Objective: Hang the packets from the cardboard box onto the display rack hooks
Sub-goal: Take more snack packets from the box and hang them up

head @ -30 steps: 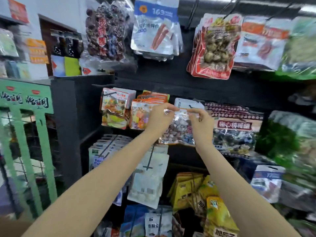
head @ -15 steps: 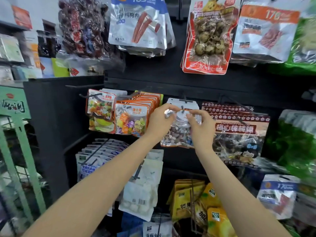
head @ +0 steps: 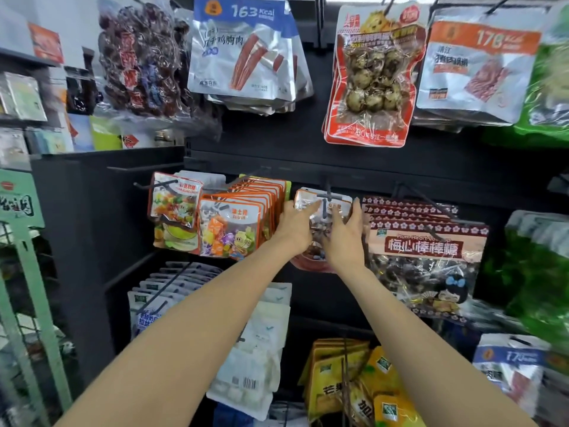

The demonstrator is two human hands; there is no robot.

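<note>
Both the left hand [head: 295, 231] and right hand [head: 346, 238] press flat, fingers straight, on the hooked packet [head: 323, 208] between them.

Bright, even indoor light from above, glare on the glossy snack packets [head: 243, 50] at the top, green bags [head: 542, 266] at right edge smeared by blur, wide-angle bending at the frame edges, dark rack panel [head: 277, 155] in shadow.
</note>
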